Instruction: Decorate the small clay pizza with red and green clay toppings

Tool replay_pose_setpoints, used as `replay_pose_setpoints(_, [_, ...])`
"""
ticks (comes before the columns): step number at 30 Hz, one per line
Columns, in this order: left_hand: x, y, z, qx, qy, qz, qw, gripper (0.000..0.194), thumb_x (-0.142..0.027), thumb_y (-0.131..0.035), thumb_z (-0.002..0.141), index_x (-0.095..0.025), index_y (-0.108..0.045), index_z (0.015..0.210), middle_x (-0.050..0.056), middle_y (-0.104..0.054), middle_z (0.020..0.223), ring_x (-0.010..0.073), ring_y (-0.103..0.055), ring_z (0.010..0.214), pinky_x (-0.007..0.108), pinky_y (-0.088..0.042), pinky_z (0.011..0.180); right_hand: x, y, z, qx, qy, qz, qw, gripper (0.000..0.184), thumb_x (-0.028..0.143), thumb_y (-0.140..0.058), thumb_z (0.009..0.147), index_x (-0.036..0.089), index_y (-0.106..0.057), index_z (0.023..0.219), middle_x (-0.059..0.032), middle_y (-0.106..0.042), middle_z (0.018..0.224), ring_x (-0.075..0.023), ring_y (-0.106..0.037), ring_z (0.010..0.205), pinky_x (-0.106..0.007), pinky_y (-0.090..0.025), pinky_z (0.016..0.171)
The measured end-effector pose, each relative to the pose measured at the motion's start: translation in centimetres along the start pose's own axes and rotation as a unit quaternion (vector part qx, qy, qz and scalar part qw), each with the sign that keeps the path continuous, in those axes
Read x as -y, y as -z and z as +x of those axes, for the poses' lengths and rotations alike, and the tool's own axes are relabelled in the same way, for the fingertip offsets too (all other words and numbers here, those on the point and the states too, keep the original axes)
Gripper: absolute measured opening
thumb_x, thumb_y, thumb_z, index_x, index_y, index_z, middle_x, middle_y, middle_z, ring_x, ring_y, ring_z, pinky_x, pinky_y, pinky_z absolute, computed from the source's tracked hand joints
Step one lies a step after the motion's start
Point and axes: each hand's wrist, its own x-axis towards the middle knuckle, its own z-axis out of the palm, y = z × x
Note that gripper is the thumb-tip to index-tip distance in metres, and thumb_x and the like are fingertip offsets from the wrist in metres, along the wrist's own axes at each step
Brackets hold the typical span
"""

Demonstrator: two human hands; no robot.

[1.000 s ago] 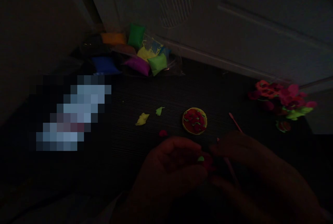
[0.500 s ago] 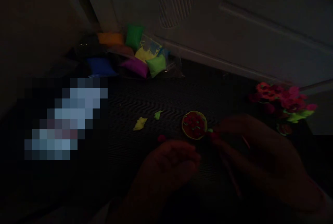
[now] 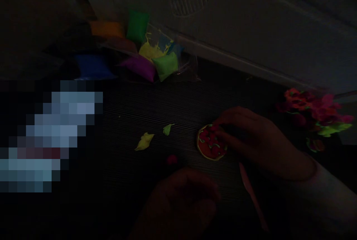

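Note:
The scene is very dark. A small round clay piece (image 3: 206,148) with a yellow rim and orange-red base lies on the dark surface, bearing several red bits and thin green strips. My right hand (image 3: 248,136) reaches over its right edge, thumb and fingers pinched on a small red clay piece (image 3: 213,127) at the upper rim. Below it, my left hand (image 3: 184,203) is loosely curled, thumb apart from the fingers, with nothing visible in it. A red clay lump (image 3: 171,159) lies just beyond that hand. A pink modelling knife (image 3: 252,195) rests beside my right wrist.
Yellow (image 3: 144,141) and light green (image 3: 167,129) clay scraps lie left of the round piece. Coloured clay packs (image 3: 139,67) sit at the back left. A pile of red and pink clay flowers (image 3: 315,104) stands at right, near a pale panel (image 3: 237,35). A blurred patch covers the left.
My right hand has brought the red clay piece from beside the round piece onto its upper rim. My left hand sits slightly lower. The view has shifted a little.

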Motion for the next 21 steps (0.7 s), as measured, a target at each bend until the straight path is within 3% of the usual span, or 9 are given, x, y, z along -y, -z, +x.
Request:
replay_pose_setpoints(15, [-0.2,0.2,-0.2,-0.007,0.04,0.046,0.998,0.009,-0.02,-0.059,0.066,-0.021,-0.064,0.074,-0.002,-0.059,0.069,0.0098,-0.05,0.059,0.02,-0.04,0.055,0.0,0.8,0.2,0.036,0.002,-0.004,0.999,0.019,0.018,-0.047,0.082,0.014,-0.058,0.096,-0.0064,-0.06,0.092,-0.0142,-0.056,0.086,-0.027,-0.046,0.074])
replay_pose_setpoints(21, [-0.3,0.0,-0.2,-0.012,0.039,0.048,0.998,0.008,-0.017,-0.06,0.066,-0.021,-0.064,0.073,-0.002,-0.059,0.072,0.0097,-0.05,0.061,0.02,-0.039,0.057,0.0,1.2,0.6,0.037,0.025,-0.032,0.998,0.02,0.016,-0.043,0.082,0.017,-0.061,0.092,-0.0067,-0.061,0.092,-0.0158,-0.058,0.083,-0.03,-0.048,0.071])
